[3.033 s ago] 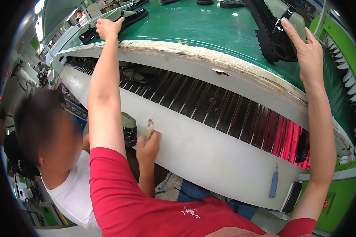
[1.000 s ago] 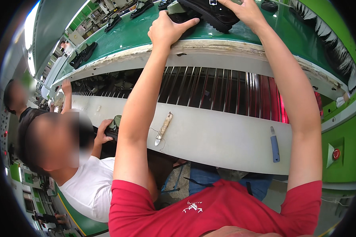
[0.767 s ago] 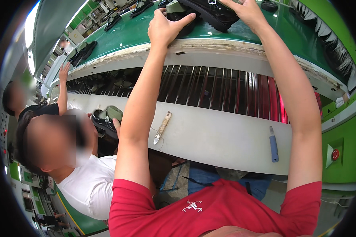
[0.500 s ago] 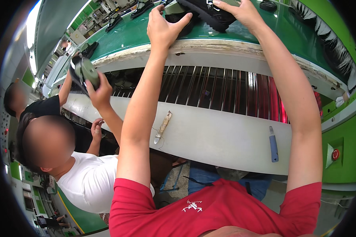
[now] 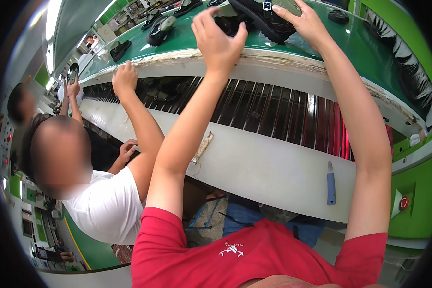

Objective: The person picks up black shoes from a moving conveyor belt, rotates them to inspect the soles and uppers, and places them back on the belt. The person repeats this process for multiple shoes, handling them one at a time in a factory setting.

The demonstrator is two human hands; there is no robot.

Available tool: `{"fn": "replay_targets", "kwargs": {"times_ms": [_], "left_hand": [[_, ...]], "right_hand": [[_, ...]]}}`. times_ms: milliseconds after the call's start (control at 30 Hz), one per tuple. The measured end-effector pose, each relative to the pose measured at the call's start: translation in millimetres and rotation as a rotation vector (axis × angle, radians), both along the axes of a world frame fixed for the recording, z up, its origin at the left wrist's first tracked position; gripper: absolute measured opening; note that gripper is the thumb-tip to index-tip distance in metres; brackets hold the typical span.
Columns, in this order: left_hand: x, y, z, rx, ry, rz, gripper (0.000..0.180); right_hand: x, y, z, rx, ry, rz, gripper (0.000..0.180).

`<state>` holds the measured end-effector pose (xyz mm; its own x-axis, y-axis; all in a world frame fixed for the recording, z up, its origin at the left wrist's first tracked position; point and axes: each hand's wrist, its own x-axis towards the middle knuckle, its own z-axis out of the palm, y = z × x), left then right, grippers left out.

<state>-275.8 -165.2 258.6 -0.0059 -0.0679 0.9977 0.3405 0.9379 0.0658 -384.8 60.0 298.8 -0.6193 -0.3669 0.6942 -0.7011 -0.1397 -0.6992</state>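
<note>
At the top of the head view, a black shoe with a silver buckle [image 5: 264,21] rests on the green belt, tilted. My right hand [image 5: 308,24] is closed on its upper edge, the thumb lying against its side. Left of it, my left hand [image 5: 219,43] is open, its fingers curved and its thumb apart. Just beyond that hand is another dark shoe [image 5: 228,24], partly hidden by the fingers. I see no shoe gripped in my left hand.
Below the green belt [image 5: 293,52] runs a row of metal rollers [image 5: 273,110]. On the white ledge lie a blue-handled knife [image 5: 330,185] and a wrapped blade [image 5: 204,146]. A co-worker's arm [image 5: 141,108] reaches in at left. More shoes [image 5: 161,31] stand on the belt; a red button [image 5: 404,203] sits right.
My left hand has come slightly down and right, opening away from the shoes. The co-worker's raised hand no longer holds a shoe; a shoe now lies on the belt beyond it.
</note>
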Motion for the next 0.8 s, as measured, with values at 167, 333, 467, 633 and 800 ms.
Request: {"fn": "replay_targets", "kwargs": {"times_ms": [167, 333, 467, 633, 800], "left_hand": [[-39.7, -42.1, 30.2, 0.252, -0.448, -0.055, 0.086], [-63.1, -139.2, 48.6, 0.373, -0.388, -0.258, 0.056], [-69.6, -227.4, 49.7, -0.151, -0.808, 0.755, 0.111], [-75.1, -285.6, 42.4, 0.026, -1.129, 0.852, 0.13], [-74.4, -306.4, 51.3, -0.047, -1.165, 0.828, 0.117]], "right_hand": [[13.4, -2.9, -1.5, -0.022, 0.056, -0.046, 0.051], [17.7, -4.5, -5.1, -0.032, 0.065, -0.108, 0.05], [11.4, -6.9, -10.1, -0.001, 0.033, -0.175, 0.06], [4.1, -9.5, -12.3, 0.075, -0.006, -0.219, 0.069], [6.1, -11.1, -10.9, 0.057, 0.016, -0.204, 0.067]]}}
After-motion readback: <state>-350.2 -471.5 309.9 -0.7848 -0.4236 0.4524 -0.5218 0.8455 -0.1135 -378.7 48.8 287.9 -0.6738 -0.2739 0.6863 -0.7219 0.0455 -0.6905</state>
